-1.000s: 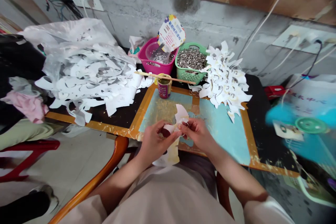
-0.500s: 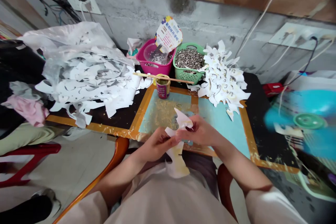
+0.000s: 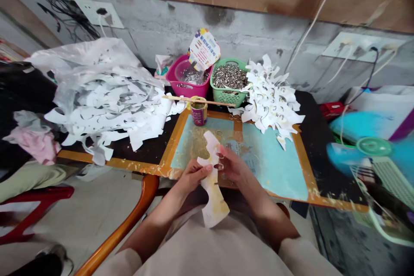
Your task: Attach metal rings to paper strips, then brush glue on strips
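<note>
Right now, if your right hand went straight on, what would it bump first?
Probably the white paper cutout, which the right hand seems to touch, though depth is unclear.

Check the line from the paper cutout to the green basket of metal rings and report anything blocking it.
A long wooden stick blocks the way from the paper cutout: it lies crosswise just in front of the green basket, along the basket's near side.

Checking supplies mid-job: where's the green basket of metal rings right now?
The green basket sits at the table's far side in the head view, between the pink basket and the stack of white paper cutouts.
</note>
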